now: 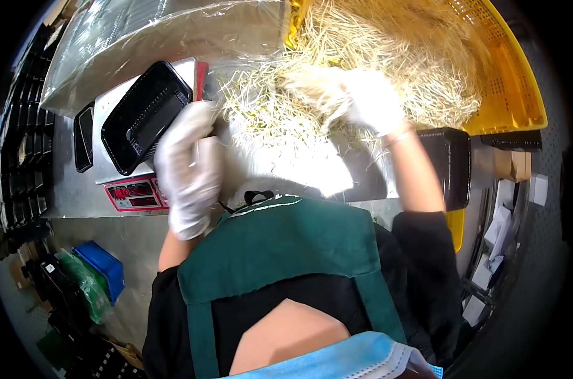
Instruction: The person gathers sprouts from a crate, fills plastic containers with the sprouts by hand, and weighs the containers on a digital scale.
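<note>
My right hand [376,104], in a white glove, is closed around a bunch of bean sprouts [315,88] whose pale, stringy ends point left. Under and beside it, loose bean sprouts [271,123] with yellow-green heads lie spread over the metal table. My left hand [188,170], gloved in white too and slightly blurred, is held open beside a black plastic tray [146,117], thumb apart from the fingers. That tray sits tilted on a boxy scale [138,192] with a red-edged front. Whether my left fingers touch the tray's rim I cannot tell.
A yellow crate [517,76] lies on its side at upper right, a big heap of sprouts [419,63] spilling from it. Clear plastic packaging [166,41] stands at the back left. A dark container [447,167] is beside my right forearm, and a phone-like black object [83,138] lies left of the scale.
</note>
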Available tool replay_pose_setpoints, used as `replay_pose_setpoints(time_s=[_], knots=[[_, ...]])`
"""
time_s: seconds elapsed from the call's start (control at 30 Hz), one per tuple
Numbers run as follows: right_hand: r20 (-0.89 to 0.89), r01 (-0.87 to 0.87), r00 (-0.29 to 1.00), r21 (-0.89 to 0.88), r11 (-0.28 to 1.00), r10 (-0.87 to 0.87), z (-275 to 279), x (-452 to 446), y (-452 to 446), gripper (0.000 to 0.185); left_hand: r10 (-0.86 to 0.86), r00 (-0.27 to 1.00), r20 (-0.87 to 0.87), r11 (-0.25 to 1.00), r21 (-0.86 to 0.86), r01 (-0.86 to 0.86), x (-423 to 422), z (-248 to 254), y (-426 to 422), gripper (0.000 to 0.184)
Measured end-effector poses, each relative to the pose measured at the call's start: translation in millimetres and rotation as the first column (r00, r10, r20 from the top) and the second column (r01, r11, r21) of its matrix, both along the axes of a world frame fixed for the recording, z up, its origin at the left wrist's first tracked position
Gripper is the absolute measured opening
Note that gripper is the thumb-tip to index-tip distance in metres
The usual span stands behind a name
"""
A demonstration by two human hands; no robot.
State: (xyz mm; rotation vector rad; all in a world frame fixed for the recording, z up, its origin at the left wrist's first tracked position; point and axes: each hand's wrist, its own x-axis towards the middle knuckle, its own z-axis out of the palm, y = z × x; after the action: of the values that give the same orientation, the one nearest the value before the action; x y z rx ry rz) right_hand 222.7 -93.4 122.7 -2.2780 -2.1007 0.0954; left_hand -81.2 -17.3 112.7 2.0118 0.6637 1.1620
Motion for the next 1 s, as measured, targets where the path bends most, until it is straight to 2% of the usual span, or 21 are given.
replay_pose_setpoints(time_s=[0.07,0.13,0.23,0.27,0.33,0.4,0.47,0.5,0.53,0.57,0.63,0.67,0.7,0.73,0.8,0.83,0.87,0.9,0.93,0.97,1.0], knots=[[0.056,0.04,0.997,0.105,0.994,-0.046,-49.2,-38.6,-7.7,0.041,-0.205,0.962,-0.18,0.977,-0.099,0.189,32.1,-35.7,-15.2,0.053],[0.04,0.038,0.998,0.211,0.977,-0.048,-91.5,-55.0,-19.0,0.055,-0.244,0.905,-0.347,0.936,0.161,0.314,43.3,-68.7,-22.5,0.074],[-0.262,-0.122,0.935,0.393,0.911,0.239,-101.3,-51.8,-36.1,0.07,-0.361,0.863,-0.354,0.909,0.072,0.41,58.1,-82.5,-21.3,0.086],[-0.146,-0.138,0.972,0.273,0.952,0.183,-92.3,-44.8,-43.8,0.083,-0.367,0.86,-0.354,0.909,0.063,0.413,66.7,-86.8,-19.4,0.086],[0.119,-0.122,0.986,0.024,0.992,0.119,-66.9,-32.9,-54.1,0.11,-0.216,0.761,-0.612,0.83,0.295,0.473,91.8,-96.7,-6.9,0.076],[0.069,-0.056,0.996,0.051,0.997,0.053,-72.9,-12.2,-52.7,0.116,-0.182,0.798,-0.575,0.812,0.37,0.452,122.0,-116.7,19.3,0.073],[0.053,-0.064,0.997,0.036,0.997,0.062,-75.6,8.9,-43.5,0.109,-0.144,0.829,-0.541,0.789,0.442,0.426,140.9,-116.0,32.1,0.071],[-0.096,-0.006,0.995,0.047,0.999,0.011,-76.1,18.7,-35.1,0.091,-0.157,0.662,-0.733,0.818,0.279,0.503,150.6,-100.8,36.2,0.065],[-0.095,-0.011,0.995,0.05,0.999,0.016,-76.6,34.4,-34.6,0.091,-0.18,0.454,-0.872,0.839,0.104,0.533,157.0,-93.6,40.8,0.06],[-0.015,-0.029,0.999,-0.021,0.999,0.029,-73.7,53.0,-37.6,0.077,-0.175,0.456,-0.873,0.842,0.107,0.528,155.9,-96.5,42.5,0.06],[-0.023,0.005,1.0,-0.029,1.0,-0.006,-62.3,69.6,-40.6,0.054,-0.167,0.844,-0.509,0.927,0.212,0.311,148.3,-110.0,50.4,0.052],[-0.11,0.054,0.993,0.027,0.998,-0.051,-51.7,72.9,-42.6,0.045,-0.164,0.843,-0.513,0.927,0.213,0.31,146.3,-113.0,58.3,0.052],[-0.37,0.197,0.912,0.021,0.98,-0.176,-57.7,86.3,-40.4,0.042,-0.379,0.899,-0.22,0.923,-0.013,0.386,143.7,-114.9,65.6,0.05],[-0.54,0.334,0.761,-0.148,0.931,-0.359,-49.3,89.7,-27.7,0.056,-0.488,0.863,0.131,0.839,-0.204,0.505,141.4,-114.6,73.0,0.047],[-0.777,0.246,0.533,-0.236,0.94,-0.335,-36.6,98.6,-1.8,0.094,-0.58,0.815,0.003,0.77,-0.324,0.549,145.7,-108.2,96.3,0.047],[-0.779,0.243,0.53,-0.239,0.94,-0.335,-58.4,103.1,9.1,0.094,-0.499,0.724,-0.477,0.866,-0.29,0.406,144.8,-103.2,96.1,0.057],[-0.619,0.2,0.765,-0.036,0.979,-0.179,-95.2,106.2,18.5,0.112,-0.3,0.45,-0.841,0.939,-0.178,0.295,144.2,-100.4,96.1,0.067],[-0.378,0.099,0.925,0.153,0.983,-0.034,-116.2,106.0,26.2,0.13,-0.296,0.444,-0.846,0.939,-0.174,0.295,143.8,-110.4,95.3,0.067],[-0.282,0.149,0.946,-0.054,0.987,-0.158,-100.1,84.1,25.8,0.146,-0.149,0.55,-0.822,0.969,-0.012,0.245,143.0,-134.2,92.3,0.069],[-0.2,0.165,0.966,-0.02,0.986,-0.166,-99.7,63.7,26.0,0.137,-0.005,0.643,-0.766,0.974,0.143,0.178,141.6,-158.6,87.4,0.071],[-0.116,0.177,0.978,0.009,0.984,-0.175,-101.2,52.5,24.7,0.127,-0.04,0.681,-0.732,0.982,0.099,0.164,142.5,-150.8,79.7,0.068]])
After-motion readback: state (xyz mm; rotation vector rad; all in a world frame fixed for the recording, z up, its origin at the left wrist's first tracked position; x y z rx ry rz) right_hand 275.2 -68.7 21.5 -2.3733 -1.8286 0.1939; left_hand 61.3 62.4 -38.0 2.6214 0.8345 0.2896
